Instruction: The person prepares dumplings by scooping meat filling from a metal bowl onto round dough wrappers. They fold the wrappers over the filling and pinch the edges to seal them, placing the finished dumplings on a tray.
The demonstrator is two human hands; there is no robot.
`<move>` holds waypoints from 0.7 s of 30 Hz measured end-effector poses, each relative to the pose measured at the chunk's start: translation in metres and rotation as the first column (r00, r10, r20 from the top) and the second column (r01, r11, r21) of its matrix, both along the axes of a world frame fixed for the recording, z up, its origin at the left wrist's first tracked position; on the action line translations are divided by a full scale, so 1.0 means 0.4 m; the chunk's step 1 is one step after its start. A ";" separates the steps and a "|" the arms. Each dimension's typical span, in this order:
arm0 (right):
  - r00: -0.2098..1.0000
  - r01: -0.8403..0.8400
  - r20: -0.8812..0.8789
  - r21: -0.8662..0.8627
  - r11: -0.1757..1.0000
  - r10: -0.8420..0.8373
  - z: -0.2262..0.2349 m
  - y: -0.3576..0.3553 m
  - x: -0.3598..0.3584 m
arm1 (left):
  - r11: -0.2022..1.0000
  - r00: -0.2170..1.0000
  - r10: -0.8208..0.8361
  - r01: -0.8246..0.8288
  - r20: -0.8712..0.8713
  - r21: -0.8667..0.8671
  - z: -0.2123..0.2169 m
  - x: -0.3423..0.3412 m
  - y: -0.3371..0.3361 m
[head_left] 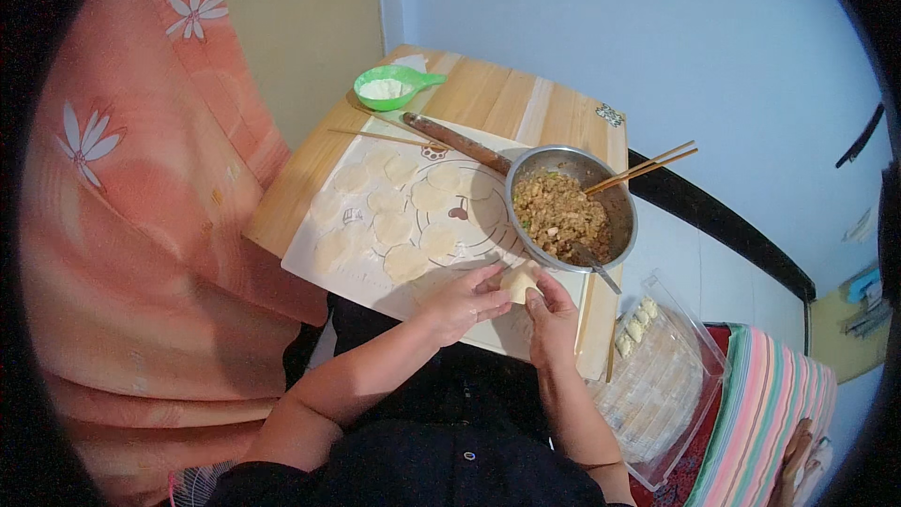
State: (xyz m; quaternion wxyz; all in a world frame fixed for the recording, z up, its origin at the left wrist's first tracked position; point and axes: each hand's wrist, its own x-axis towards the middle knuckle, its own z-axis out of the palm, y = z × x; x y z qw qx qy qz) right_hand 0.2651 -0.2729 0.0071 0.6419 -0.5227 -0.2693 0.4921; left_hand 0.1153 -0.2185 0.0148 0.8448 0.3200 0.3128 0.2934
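Between my two hands, over the near edge of the mat, is a pale dumpling (519,284); whether it has filling inside is hidden. My left hand (463,302) pinches its left side with the fingertips. On its right, my right hand (552,312) grips it between thumb and fingers. Several round dough wrappers (406,263) lie on the white printed mat (361,284) to the left. Just beyond my hands stands a metal bowl (631,237) of brown minced filling (561,211). Wooden chopsticks (648,167) and a metal spoon (599,268) rest in it.
A rolling pin (457,143) lies behind the wrappers, near a green scoop (398,84) of white flour. The wooden table (497,94) meets a pale wall. Lower right, a clear plastic tray (699,338) holds several finished dumplings (636,327) beside a striped cloth (760,404). An orange curtain (160,225) hangs left.
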 end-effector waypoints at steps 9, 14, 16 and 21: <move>0.990 -0.056 0.130 -0.008 0.998 0.056 0.028 -0.022 -0.019 | 0.931 0.997 0.060 -0.041 -0.043 0.363 -0.018 0.000 0.007; 0.998 -0.020 0.059 0.110 0.994 0.013 0.058 -0.029 -0.044 | 0.997 0.963 -0.079 0.072 0.259 0.036 -0.037 -0.012 -0.011; 0.999 -0.033 0.030 0.114 0.993 0.030 0.063 -0.031 -0.050 | 0.979 0.862 -0.079 0.162 0.501 -0.123 -0.055 -0.004 -0.030; 0.999 0.033 -0.040 0.122 0.992 -0.028 0.048 -0.036 -0.052 | 0.988 0.816 0.032 0.062 0.577 -0.144 -0.033 0.052 -0.053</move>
